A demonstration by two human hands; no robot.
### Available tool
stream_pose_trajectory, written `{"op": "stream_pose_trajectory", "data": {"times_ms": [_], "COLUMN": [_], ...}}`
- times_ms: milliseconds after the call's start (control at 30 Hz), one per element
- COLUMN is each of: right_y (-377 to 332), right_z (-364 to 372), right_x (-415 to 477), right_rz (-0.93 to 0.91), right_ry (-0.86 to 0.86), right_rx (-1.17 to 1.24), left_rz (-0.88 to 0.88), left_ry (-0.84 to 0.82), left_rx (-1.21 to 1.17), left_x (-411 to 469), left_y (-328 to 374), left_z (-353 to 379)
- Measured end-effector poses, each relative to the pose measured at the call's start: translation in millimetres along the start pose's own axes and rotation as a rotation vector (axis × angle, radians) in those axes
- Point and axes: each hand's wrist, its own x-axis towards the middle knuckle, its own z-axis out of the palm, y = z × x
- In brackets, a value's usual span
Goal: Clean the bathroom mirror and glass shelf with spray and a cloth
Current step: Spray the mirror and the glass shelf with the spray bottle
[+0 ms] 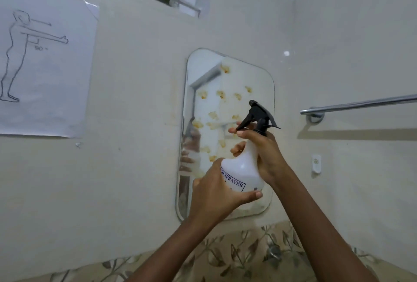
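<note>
Right fingers (pixel 237 130) curled round the neck of the spray bottle (pixel 242 168), forefinger laid at the black trigger (pixel 244 121); right hand (pixel 268 153) clamped there. Left hand (pixel 216 193) closed under the bottle's belly, thumb (pixel 252 194) pressed along the lower edge.

Held up in front of the lower right part of the mirror (pixel 214 83), just off the glass. Long axis tilted, base low and left, head high and right; nozzle seemingly pointed up-left toward the yellowish blotches (pixel 221 94).

Best done by steadying the base with the left, squeezing the trigger fully with the forefinger, aiming squarely at the stains and sweeping across them. No cloth or glass shelf in view.
</note>
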Motion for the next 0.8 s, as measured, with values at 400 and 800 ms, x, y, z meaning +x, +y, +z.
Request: {"op": "stream_pose_trajectory", "data": {"times_ms": [400, 800], "right_y": [-41, -60], "right_z": [-5, -28], "right_x": [63, 78], "right_rz": [0.030, 0.027], "right_ry": [0.128, 0.057], "right_rx": [-0.053, -0.244], "left_rz": [0.281, 0.569], "left_ry": [0.240, 0.237], "left_rx": [0.443, 1.170], "left_x": [76, 99], "left_y": [-18, -111], "left_z": [-85, -129]}}
